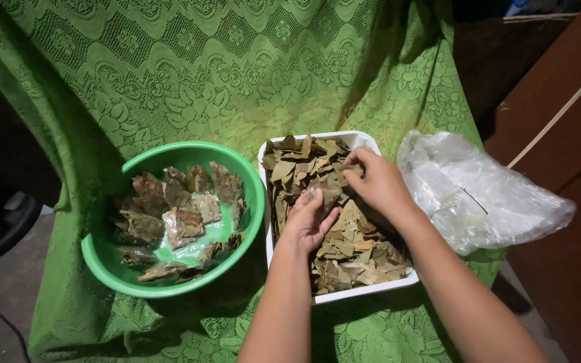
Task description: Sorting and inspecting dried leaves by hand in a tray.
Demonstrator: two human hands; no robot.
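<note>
Two hands dig in a white square tub (372, 288) full of dry brown leaves (351, 249). Left hand (309, 218) has its fingers curled around a small clear packet (315, 193). Right hand (374, 180) pinches leaves at the top. Beside the tub sits a green bowl (112, 265) holding packed leaf packets (181, 225). A clear plastic bag (485, 195) lies on the right, on the green lace cloth (223, 67).

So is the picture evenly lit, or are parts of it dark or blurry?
Head view: light falls on the middle, where the left hand and right hand work in the white tray of dry leaves; the corners go dark, a shadow darkens the green cloth, the plastic bag shines, and all looks fairly sharp.
</note>
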